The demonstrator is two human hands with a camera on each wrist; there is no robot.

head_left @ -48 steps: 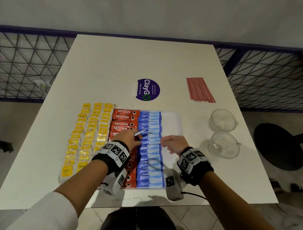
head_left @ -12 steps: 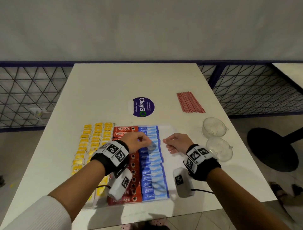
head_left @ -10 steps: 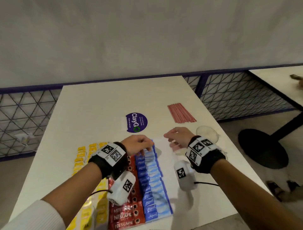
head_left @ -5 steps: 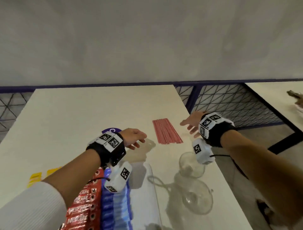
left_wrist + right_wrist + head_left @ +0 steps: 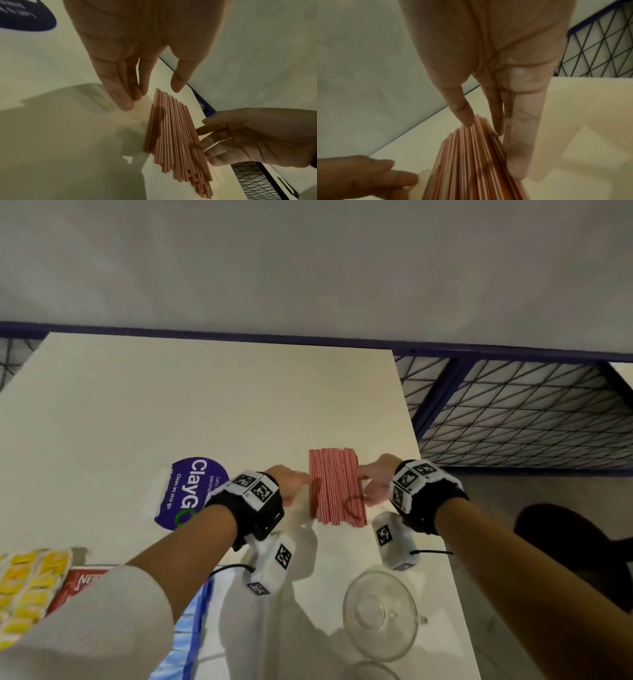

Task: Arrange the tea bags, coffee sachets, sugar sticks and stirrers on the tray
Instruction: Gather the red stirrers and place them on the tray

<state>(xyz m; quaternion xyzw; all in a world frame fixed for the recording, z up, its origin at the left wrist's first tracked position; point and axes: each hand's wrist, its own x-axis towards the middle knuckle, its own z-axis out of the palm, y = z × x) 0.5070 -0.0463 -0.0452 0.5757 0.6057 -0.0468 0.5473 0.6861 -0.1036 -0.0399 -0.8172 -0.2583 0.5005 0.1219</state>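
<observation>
A flat bundle of red stirrers [image 5: 337,486] lies on the white table, past the tray. My left hand [image 5: 297,483] is at the bundle's left edge, its fingers [image 5: 123,102] straight and on the table just beside the stirrers [image 5: 175,135]. On the other side, my right hand [image 5: 371,486] has straight fingers [image 5: 517,155] laid along the right edge of the stirrers [image 5: 471,162], with the thumb over their far ends. Near me on the tray [image 5: 236,655] lie yellow tea bags [image 5: 24,587], red coffee sachets [image 5: 82,583] and blue sugar sticks [image 5: 185,635], partly hidden by my left sleeve.
Two clear glass cups [image 5: 380,614] stand on the table's right side, near me and below my right wrist. A round purple sticker [image 5: 191,491] is on the table left of my left hand. The table's right edge runs close by the stirrers, above a blue wire-mesh railing [image 5: 513,412].
Both hands left the sugar sticks on the tray and reached forward to the stirrers. They now flank the bundle, and the view has swung up and to the right.
</observation>
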